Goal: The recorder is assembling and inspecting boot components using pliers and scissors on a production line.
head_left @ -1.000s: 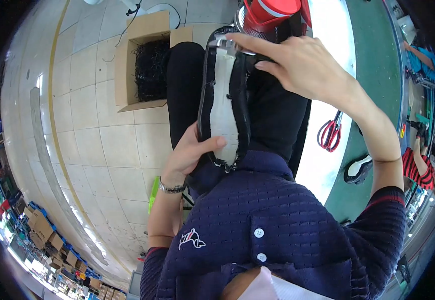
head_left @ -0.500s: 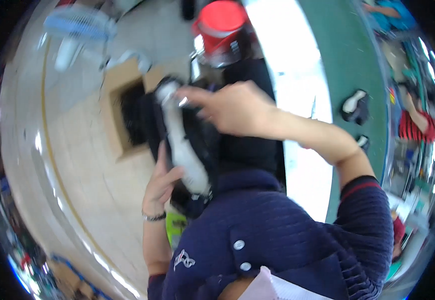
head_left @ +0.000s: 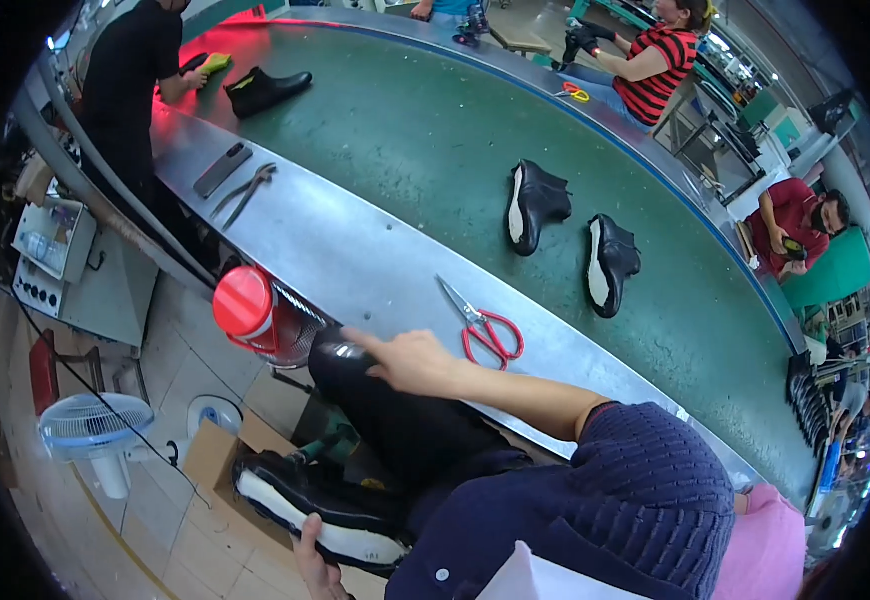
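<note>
A black ankle boot (head_left: 330, 497) with a white, unsoled-looking bottom lies across my lap, toe toward the cardboard box. My left hand (head_left: 317, 560) is closed around its lower edge, with the thumb against the white underside. My right hand (head_left: 415, 362) is up over my black-clad knee, beside the bench edge. Its fingers are bent together, and a small shiny spot shows by the fingertips. What they pinch, if anything, is too small to make out. Red-handled scissors (head_left: 483, 325) lie on the metal bench edge, just beyond my right hand.
A green conveyor belt (head_left: 385, 150) carries two boots (head_left: 535, 205) and a farther black boot (head_left: 267, 92). Pincers (head_left: 245, 195) and a phone-like dark slab (head_left: 223, 170) lie on the metal ledge (head_left: 340, 250). Nearby are a red-lidded container (head_left: 245, 303), a cardboard box (head_left: 217, 465) and a fan (head_left: 97, 425). Several co-workers sit or stand around.
My view has swung right and up, bringing the belt and bench into sight. My right hand has moved off the boot's white bottom toward the bench; my left hand still holds the boot.
</note>
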The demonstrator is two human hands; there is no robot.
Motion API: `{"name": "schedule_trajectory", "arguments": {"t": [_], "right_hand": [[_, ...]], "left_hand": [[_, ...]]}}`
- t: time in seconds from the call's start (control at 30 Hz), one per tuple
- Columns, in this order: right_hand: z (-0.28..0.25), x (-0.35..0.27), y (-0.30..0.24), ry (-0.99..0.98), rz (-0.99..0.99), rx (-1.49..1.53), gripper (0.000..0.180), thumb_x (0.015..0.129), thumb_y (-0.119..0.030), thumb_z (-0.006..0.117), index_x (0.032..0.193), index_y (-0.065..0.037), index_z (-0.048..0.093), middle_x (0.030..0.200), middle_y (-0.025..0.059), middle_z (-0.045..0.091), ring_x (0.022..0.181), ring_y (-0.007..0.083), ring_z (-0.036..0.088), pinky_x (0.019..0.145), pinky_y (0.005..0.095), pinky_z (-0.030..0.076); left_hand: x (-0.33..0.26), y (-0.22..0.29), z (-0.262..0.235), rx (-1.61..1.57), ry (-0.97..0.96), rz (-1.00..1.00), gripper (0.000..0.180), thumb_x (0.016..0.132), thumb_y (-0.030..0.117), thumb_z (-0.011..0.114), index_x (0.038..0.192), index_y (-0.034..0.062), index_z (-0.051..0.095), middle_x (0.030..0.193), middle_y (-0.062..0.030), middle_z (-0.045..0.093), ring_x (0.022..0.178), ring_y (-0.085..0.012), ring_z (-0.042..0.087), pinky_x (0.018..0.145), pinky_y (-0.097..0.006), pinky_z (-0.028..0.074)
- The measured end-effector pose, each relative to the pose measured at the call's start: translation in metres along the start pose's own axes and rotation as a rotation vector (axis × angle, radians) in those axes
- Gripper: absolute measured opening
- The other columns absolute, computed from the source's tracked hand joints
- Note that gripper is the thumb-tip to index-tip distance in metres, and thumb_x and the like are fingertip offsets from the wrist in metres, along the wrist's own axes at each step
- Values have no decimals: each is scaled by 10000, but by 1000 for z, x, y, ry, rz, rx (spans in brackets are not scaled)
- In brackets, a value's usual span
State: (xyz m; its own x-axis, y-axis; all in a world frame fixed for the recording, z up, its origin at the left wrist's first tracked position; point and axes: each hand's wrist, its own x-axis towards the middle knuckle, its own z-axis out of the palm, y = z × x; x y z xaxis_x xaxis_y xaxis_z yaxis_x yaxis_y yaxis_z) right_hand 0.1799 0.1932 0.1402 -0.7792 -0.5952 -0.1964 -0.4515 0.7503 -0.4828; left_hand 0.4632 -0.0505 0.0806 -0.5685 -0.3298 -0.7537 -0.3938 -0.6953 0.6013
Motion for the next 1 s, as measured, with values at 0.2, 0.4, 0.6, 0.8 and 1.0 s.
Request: {"name": "schedule_trajectory", "arguments": {"t": [0.2,0.4,0.6,0.8,1.0], "right_hand": [[13,7,86,30,244,-292,648,840,-280,690,1417,-197,409,1108,185,647,1008,352,631,817,445,518],[-13,2,45,143,-296,234,709,814,-259,731,1423,-84,413,1370,187,494,1272,335,468,1054,399,382],[-55,-18,-54,116,-650,553,937,738,-368,800,1450,27,334,1447,221,404,1326,343,423,1072,399,350],[-64,-28,-50,196,-627,510,917,715,-375,818,1418,30,390,1415,242,433,1279,377,476,1040,400,395],[-64,-35,-53,263,-437,579,805,702,-288,829,1344,55,485,1286,247,568,1196,340,570,1010,365,424]], "left_hand": [[-25,15,29,190,-58,231,782,758,159,759,1408,-15,360,1310,-189,504,1179,-316,516,1010,-363,425],[1,51,116,590,-117,400,425,681,86,864,1019,10,619,935,-39,629,859,-178,603,828,-320,495],[29,85,181,537,-456,1007,1235,662,15,836,1524,161,-36,1484,-156,324,1338,-270,402,1080,-419,382],[41,85,191,613,-598,1139,1251,663,-28,804,1531,183,-72,1550,-164,209,1410,-276,298,1123,-416,338],[46,73,197,470,-704,970,1294,633,-35,805,1530,194,-99,1569,-137,163,1432,-267,250,1147,-408,300]]}}
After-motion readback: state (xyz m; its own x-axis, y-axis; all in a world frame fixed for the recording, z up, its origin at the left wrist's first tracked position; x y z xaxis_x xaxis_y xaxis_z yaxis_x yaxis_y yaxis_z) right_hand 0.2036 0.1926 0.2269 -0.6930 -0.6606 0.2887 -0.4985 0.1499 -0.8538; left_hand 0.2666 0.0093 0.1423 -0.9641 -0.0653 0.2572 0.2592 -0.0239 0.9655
